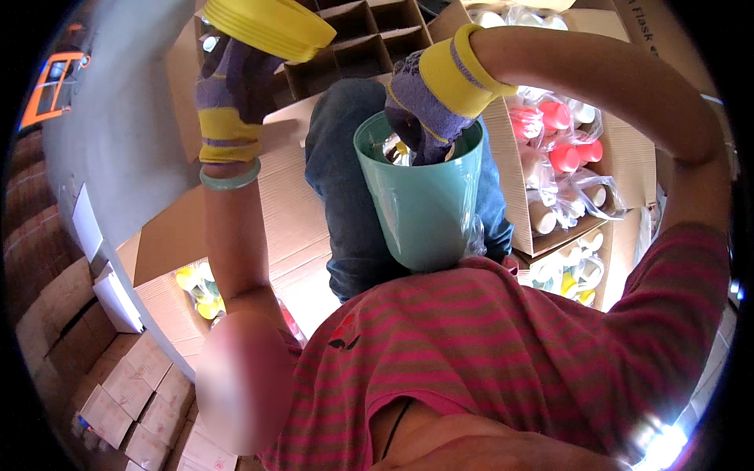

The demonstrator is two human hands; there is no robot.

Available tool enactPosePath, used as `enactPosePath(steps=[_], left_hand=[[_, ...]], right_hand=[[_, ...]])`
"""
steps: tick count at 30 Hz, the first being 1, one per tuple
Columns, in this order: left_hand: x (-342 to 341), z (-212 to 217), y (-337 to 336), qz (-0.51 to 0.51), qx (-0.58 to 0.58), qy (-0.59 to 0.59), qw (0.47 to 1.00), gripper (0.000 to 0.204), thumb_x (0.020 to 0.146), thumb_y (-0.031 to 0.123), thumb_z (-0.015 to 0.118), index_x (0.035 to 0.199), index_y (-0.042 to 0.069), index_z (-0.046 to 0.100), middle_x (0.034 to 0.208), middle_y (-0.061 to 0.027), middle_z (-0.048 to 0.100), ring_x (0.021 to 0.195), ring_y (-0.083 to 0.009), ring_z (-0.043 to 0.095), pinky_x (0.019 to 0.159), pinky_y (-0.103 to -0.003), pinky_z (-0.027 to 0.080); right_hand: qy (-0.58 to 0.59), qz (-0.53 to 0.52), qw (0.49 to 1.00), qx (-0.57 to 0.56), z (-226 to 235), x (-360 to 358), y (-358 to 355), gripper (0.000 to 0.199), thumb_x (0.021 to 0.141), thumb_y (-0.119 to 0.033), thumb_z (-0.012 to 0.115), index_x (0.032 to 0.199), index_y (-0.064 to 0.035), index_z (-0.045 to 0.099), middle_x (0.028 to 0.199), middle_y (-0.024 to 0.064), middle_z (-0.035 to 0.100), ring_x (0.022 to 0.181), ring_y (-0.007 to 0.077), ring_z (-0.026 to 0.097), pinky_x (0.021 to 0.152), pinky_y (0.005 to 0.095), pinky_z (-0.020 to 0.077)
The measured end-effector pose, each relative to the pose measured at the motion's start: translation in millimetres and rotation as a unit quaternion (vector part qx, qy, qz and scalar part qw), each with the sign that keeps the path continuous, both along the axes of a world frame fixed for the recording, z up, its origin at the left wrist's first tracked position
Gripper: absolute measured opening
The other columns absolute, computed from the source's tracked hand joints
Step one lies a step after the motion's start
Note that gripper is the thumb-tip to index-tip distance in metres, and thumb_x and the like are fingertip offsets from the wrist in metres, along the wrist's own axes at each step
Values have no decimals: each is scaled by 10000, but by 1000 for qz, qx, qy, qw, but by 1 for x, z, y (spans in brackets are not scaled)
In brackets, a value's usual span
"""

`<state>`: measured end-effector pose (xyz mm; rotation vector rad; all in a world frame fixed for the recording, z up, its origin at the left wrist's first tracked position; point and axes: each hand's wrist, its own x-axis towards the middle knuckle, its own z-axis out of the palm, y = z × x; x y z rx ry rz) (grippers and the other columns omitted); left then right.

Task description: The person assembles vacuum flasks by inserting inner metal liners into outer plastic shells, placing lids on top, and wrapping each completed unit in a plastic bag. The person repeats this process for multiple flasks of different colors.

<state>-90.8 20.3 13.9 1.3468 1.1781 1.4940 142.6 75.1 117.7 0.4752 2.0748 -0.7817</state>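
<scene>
My left hand point(230, 82), in a purple and yellow knit glove, is closed on a yellow ridged plastic lid point(271, 27) at the upper left, beside a divided carton. My right hand point(428, 118), gloved the same way, reaches down inside a teal bucket point(424, 212). Its fingers look bent and pressed together, but the rim hides their tips and whatever they grip. Something small, pale and shiny point(397, 149) shows in the bucket next to them. The bucket stands tilted between my jeans-clad knees, against my striped shirt.
A cardboard carton with dividers point(365, 55) lies ahead. On the right, an open box holds plastic-wrapped flasks with red caps point(564, 157). Another box with yellow-capped items point(206, 302) is at the left. Stacked cartons point(129, 392) stand at the lower left, and an orange metal frame point(51, 90) farther off.
</scene>
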Motion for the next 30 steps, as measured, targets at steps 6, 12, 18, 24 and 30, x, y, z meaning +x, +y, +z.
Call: enactPosePath(steps=[6,12,18,24,30], left_hand=[[6,24,-19,-96,-1,-88,991,445,897,85,622,1311,38,465,1289,-102,559,1198,-252,530,1009,-353,426],[-2,56,0,-168,-98,-210,958,502,844,137,684,1303,90,487,1285,-90,566,1174,-275,535,1027,-403,403],[28,78,-6,61,301,587,749,350,773,89,742,1110,86,645,1116,-51,654,1002,-218,615,906,-365,473],[75,95,-29,-8,165,-2,986,326,803,21,725,1116,1,636,1050,-88,690,946,-175,665,835,-303,534],[64,89,-36,-56,69,-186,979,313,873,67,653,1176,18,592,1135,-108,661,1014,-216,660,886,-344,542]], right_hand=[[645,-113,754,-55,-1,8,14,392,841,-352,693,1076,-39,660,907,121,688,782,208,658,711,335,529],[791,47,574,204,57,22,15,568,765,-224,777,1251,-46,541,1165,193,578,976,283,619,781,364,528],[741,12,630,231,66,12,19,450,781,-290,758,1098,7,638,1048,176,619,993,265,611,779,353,530],[714,-163,548,-404,12,12,88,260,858,-103,665,1100,-22,618,1098,139,622,1042,196,598,921,262,528],[672,-313,668,63,21,38,32,469,962,-412,515,1049,40,602,933,190,602,884,246,565,796,344,463]])
